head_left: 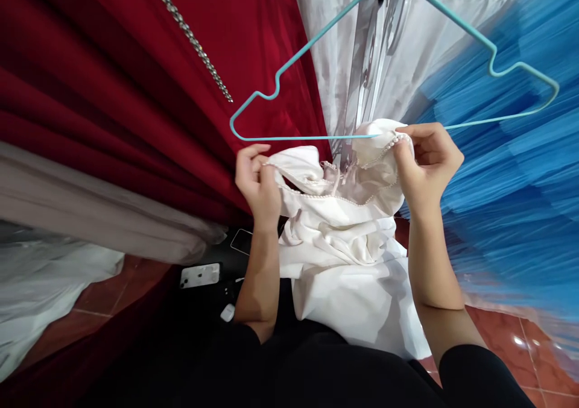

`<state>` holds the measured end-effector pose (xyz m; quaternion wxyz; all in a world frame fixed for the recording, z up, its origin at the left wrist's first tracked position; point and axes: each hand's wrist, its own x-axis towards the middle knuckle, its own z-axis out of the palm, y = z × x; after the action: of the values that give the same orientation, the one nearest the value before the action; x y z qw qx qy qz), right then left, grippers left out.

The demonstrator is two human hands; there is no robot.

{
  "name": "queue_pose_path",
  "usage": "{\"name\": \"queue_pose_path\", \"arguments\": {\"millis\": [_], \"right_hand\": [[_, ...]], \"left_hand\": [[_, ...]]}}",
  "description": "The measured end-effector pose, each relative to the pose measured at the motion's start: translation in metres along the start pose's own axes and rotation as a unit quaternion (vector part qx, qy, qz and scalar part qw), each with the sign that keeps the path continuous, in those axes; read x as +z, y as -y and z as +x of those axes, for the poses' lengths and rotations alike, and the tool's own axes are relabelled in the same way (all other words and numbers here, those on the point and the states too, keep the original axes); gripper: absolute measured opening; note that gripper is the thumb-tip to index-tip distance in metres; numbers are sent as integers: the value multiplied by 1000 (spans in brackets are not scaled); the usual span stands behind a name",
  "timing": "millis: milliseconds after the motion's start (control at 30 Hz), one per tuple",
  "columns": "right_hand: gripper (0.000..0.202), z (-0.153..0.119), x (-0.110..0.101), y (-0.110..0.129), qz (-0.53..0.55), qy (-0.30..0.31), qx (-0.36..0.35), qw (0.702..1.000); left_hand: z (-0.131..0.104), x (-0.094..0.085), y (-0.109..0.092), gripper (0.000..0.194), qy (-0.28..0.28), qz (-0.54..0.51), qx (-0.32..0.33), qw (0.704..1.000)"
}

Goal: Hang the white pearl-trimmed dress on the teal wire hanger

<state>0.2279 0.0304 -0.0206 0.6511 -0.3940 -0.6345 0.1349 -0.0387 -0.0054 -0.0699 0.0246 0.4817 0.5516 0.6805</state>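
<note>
Red curtains [90,64] hung behind. Both hands, left hand [257,182] and right hand [427,161], pinched shut on the soft, light white dress [348,245] at its beaded neckline, under a blue hanger [393,58].

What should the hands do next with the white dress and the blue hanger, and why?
Probably lift the right hand a little to slip that shoulder of the white dress over the end of the hanger. Both hands pinch the beaded neckline just below the hanger's bottom bar, the left hand near its left end, and the dress is not on it yet.

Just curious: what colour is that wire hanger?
Light teal hanger, seen clearly in the head view.
</note>
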Motion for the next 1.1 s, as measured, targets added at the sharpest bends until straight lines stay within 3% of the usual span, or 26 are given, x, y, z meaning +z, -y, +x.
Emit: {"name": "queue_pose_path", "arguments": {"millis": [100, 233, 333, 433, 533, 600, 667, 733, 800, 833, 933, 1000, 1100], "right_hand": [[20, -2, -2, -2, 3, 3, -6, 1000], [20, -5, -2, -1, 6, -2, -1, 1000], [20, -8, -1, 1, 10, -10, 5, 1000], [21, -11, 0, 3, 13, -14, 3, 1000], [20, -12, 1, 3, 26, -16, -1, 1000], [19, -12, 1, 2, 32, -14, -3, 999], [20, -11, 2, 1, 36, -9, -5, 999], [22, -9, 1, 0, 39, -4, -1, 999], [23, -7, 0, 1, 35, -3, 6, 999], [22, -8, -1, 1, 29, -1, 8, 1000], [17, -15, -7, 3, -2, 26, -1, 1000], [24, -24, -11, 2, -21, 20, -43, 999], [25, -34, -24, -6, -35, -94, -102, 990]], "left_hand": [[44, -13, 17, 28, -134, -25, 56, 989], [94, -23, -14, 30, -158, -9, 111, 981], [116, -17, -43, 32, -38, 38, 176, 983], [126, 3, -52, 44, 63, 4, 274, 959], [120, 23, -59, 53, 87, -93, 321, 938], [103, 31, -72, 57, 72, -170, 331, 925], [78, 36, -88, 41, 76, -215, 318, 920], [51, 40, -100, 13, 177, -188, 255, 932], [28, 46, -105, 21, 286, -114, 217, 926], [19, 50, -105, 24, 313, -76, 213, 923], [6, 57, -100, 26, 298, -17, 220, 929], [7, 58, -99, 28, 282, -23, 214, 935], [12, 54, -100, 29, 292, -41, 198, 935]]}}
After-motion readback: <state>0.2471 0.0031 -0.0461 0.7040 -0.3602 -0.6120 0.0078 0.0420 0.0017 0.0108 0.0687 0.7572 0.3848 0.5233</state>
